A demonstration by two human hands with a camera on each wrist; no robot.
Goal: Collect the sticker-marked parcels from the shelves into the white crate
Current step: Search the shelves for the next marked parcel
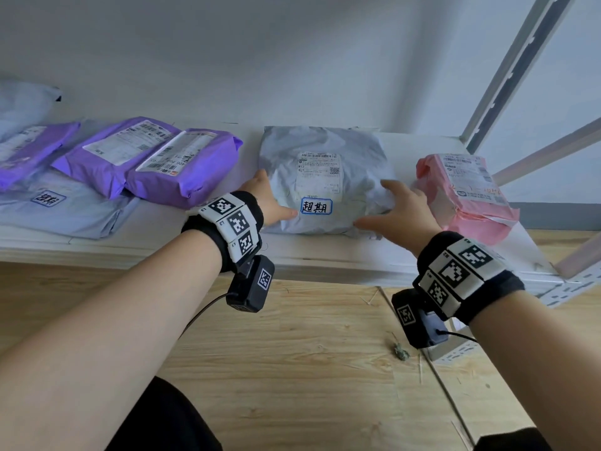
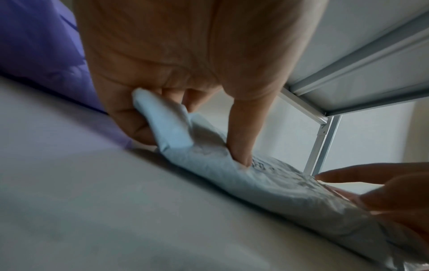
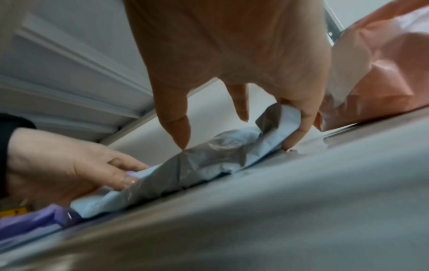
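Crinkled grey plastic parcel (image 1: 325, 180); glossy pink mailer (image 1: 468, 196); smooth white shelf (image 1: 162, 236).

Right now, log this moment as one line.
step: pick up | target: grey parcel with sticker | left hand: gripping | right hand: gripping | on shelf

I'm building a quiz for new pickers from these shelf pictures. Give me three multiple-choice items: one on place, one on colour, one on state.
1. Where does the grey parcel with the blue-edged sticker lie?
A. between the purple parcels and the pink parcel
B. on the floor
C. on top of the pink parcel

2. What colour is the parcel furthest right on the shelf?
A. purple
B. pink
C. green

3. What are the hands doing?
A. both hang idle
B. only the left hand touches a parcel
C. both take the grey parcel by its side edges

Key: 1 A, the head view shows it between them. 2 B, pink by the shelf post. 3 C, the right hand and the left each pinch an edge.
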